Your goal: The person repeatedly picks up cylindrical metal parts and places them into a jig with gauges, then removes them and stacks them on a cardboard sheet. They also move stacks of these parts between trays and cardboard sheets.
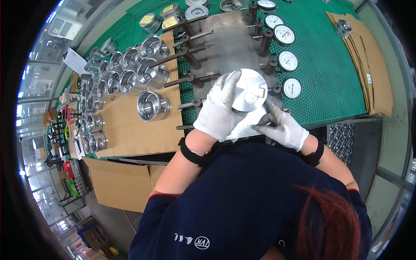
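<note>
Main risk: the piston point(249, 93) slipping. It's smooth metal in fabric gloves, held mostly from one side, so a loose or uneven hold would likely let it tip and drop onto the metal plate point(225, 28), nicking the rim or crown. Second risk: a sideways swing. The nearest dial gauge point(291, 88) and its dark post point(276, 89) stand just to the right, so a careless turn could knock them and upset the reading.

Piston location: over the near end of the plate on the green-matted desk point(323, 91), between the row of rods point(190, 80) and the dials, flat crown facing up toward the camera.

Left grip point(219, 106): white glove, fingers partly curled, closed around the piston's left side, fingertips up by the crown edge. Right grip point(286, 130): white glove, just below and right of the piston, thumb and fingers bent around something dark; could be a small tool or just dirty fingertips, can't tell, so can't say whether it's pinching anything. More pistons point(154, 106) sit on cardboard point(130, 134) at left.
</note>
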A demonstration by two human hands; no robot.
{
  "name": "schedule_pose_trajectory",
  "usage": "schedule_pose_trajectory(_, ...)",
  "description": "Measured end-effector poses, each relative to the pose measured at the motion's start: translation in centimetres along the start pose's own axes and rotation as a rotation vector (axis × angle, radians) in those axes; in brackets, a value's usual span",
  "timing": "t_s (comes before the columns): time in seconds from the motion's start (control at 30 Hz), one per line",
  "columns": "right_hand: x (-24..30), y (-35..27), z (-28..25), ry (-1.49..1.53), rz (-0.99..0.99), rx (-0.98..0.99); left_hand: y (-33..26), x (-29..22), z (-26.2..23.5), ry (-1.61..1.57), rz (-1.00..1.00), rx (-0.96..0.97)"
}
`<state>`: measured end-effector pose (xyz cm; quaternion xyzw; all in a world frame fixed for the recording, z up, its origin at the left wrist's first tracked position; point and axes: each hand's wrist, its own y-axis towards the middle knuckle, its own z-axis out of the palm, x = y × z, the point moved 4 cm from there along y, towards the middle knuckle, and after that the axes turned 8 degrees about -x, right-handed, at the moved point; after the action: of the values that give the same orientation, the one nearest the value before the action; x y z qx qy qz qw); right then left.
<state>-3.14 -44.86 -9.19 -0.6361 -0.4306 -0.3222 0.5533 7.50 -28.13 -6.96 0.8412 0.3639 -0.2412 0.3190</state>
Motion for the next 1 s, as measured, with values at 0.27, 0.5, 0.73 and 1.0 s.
schedule_pose_trajectory(0.27,-1.1,0.5,-0.1,-0.088,-0.071,-0.023,0.2,-0.1,0.3,-0.008,-0.003,-0.002)
schedule_pose_trajectory(0.5,2.7,-1.0,-0.5,-0.434,-0.486,-0.262,-0.1,-1.5,-1.3,-0.406,-0.390,0.085)
schedule_pose_trajectory(0.73,1.5,-3.1,-9.8,0.226,-0.353,-0.298,0.4,-4.1,-7.3,-0.473,-0.158,-0.065)
schedule_pose_trajectory(1.0,-0.6,4.4,-23.2,0.081,-0.246,-0.784,-6.3,9.0,-14.8,0.926,-0.536,0.022)
